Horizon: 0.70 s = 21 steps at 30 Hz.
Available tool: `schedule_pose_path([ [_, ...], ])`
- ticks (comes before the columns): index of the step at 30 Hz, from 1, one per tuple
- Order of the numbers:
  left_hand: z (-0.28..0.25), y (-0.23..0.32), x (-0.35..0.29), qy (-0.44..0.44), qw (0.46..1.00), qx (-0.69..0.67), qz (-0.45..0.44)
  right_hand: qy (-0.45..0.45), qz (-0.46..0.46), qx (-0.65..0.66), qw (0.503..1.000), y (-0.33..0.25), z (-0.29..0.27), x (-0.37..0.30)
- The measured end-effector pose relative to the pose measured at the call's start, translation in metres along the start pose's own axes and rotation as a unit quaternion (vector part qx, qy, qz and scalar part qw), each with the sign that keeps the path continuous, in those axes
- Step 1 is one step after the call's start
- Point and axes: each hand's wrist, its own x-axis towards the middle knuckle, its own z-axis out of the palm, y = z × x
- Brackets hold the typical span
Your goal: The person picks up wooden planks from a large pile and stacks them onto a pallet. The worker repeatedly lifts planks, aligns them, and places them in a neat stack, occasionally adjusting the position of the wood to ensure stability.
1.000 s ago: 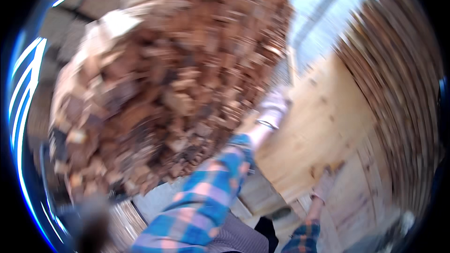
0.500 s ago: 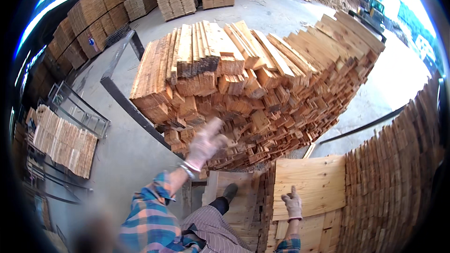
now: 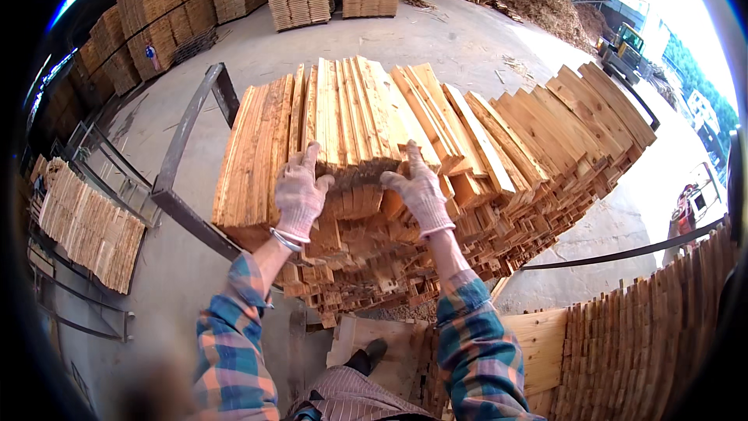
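Timber pile (image 3: 467, 257) fills the middle, its ragged board ends facing the person. At lower right lies a smooth wooden panel (image 3: 538, 341), which the right hand (image 3: 421, 199) has left. Pale boards (image 3: 351, 113) lie side by side atop the pile; the left hand (image 3: 299, 199) has risen to their near ends, opposite the right. Fingers are spread wide, thumbs inward; whether they grip cannot be told. Work now seems centred on those boards, two-handed.
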Motion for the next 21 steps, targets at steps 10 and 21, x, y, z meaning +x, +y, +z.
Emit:
schedule_pose_path([
  [10,0.020,0.013,0.031,0.090,0.869,-0.466,-0.141,0.123,-0.127,0.031,0.984,-0.044,0.008,0.063],
  [21,0.075,-0.054,0.006,-0.069,0.958,-0.216,0.175,0.291,-0.163,-0.386,0.860,-0.006,0.065,0.110],
])
